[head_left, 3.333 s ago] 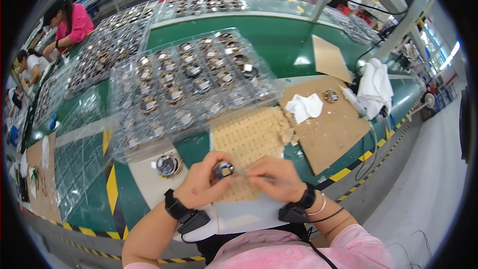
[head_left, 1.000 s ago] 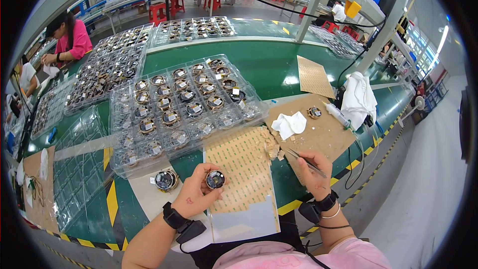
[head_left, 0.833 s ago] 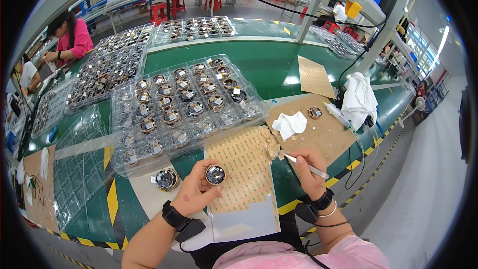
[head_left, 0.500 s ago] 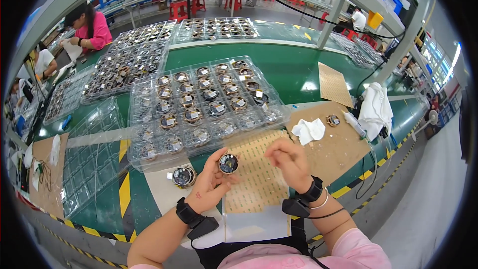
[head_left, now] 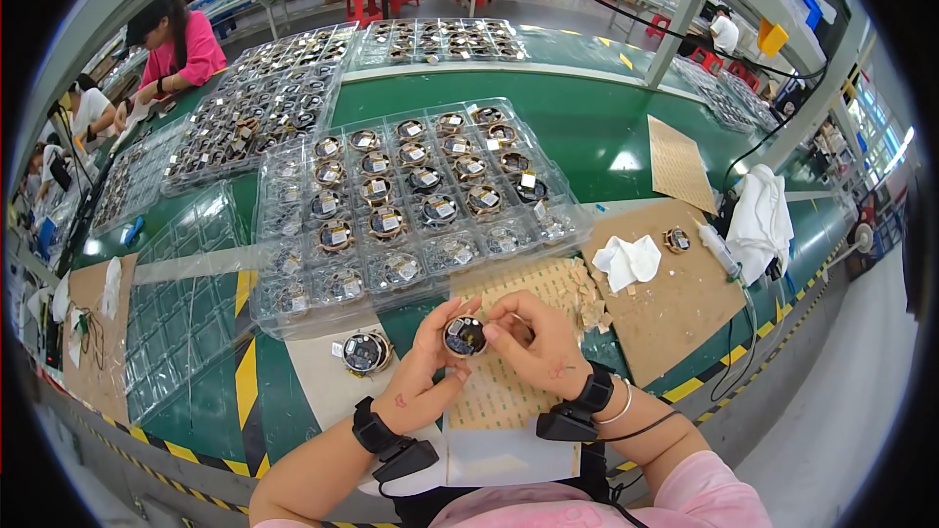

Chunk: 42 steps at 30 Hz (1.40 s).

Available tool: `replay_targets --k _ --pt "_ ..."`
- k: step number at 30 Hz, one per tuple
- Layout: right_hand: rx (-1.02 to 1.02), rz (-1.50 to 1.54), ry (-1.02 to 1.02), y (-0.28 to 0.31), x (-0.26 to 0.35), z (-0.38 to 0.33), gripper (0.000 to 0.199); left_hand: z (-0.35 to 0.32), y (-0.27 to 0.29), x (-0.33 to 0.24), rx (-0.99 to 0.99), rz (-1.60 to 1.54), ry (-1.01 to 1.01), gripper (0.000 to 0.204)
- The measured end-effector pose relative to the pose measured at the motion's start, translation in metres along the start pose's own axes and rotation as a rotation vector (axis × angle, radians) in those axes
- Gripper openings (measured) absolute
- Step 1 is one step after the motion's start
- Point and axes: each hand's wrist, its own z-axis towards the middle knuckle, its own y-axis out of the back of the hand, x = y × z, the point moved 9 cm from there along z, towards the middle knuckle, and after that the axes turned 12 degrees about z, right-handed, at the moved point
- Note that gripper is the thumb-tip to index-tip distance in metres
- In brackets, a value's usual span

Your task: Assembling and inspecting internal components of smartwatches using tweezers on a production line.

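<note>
A round electronic module (head_left: 465, 335) with a dark face and thin gold-coloured rim is gripped by the fingers of my left hand (head_left: 427, 367). Against the module's right edge, my right hand (head_left: 544, 350) has its thumb and bent fingers closed; whether a small piece is between them is hidden. Below both hands lies a tan sheet (head_left: 494, 396) printed with rows of small marks. To the left of my left hand, a second round module (head_left: 365, 353) with a white tab rests on the bench. Beyond my hands stands a clear plastic tray (head_left: 416, 269) holding many similar modules.
At right, a brown board (head_left: 675, 323) carries a crumpled white tissue (head_left: 627, 262), another module (head_left: 677, 240) and a white tube (head_left: 719, 249). A white cloth (head_left: 761, 220) lies beside it. Small tan scraps (head_left: 590, 303) edge the sheet. Co-workers (head_left: 181, 44) sit at far left.
My right hand has moved left and down from above the sheet to the module's edge. My left hand still holds the module, now slightly right. The view has shifted a little.
</note>
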Motion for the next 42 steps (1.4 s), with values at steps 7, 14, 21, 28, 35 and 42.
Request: replay_targets --k 7,14,21,28,35,42 --pt "0.065 -0.201 0.367 -0.014 0.021 -0.01 0.018 -0.001 -0.004 0.001 0.009 -0.115 0.085 0.083" --pt "0.121 -0.301 0.475 -0.026 0.029 -0.018 0.017 -0.001 0.0 0.001 0.014 -0.263 0.072 0.055" --pt "0.087 -0.212 0.447 -0.029 0.025 -0.015 0.013 -0.002 0.003 0.005 -0.038 -0.146 0.189 0.044" --pt "0.11 -0.141 0.432 -0.021 0.032 -0.015 0.009 -0.004 -0.001 0.01 -0.011 -0.112 0.289 0.042" --pt "0.057 -0.125 0.107 0.005 0.014 0.004 0.011 -0.005 -0.012 0.006 0.103 -0.126 0.29 0.062" --pt "0.337 0.014 0.069 -0.018 0.002 -0.002 0.022 -0.007 -0.024 0.001 0.219 -0.006 0.178 0.084"
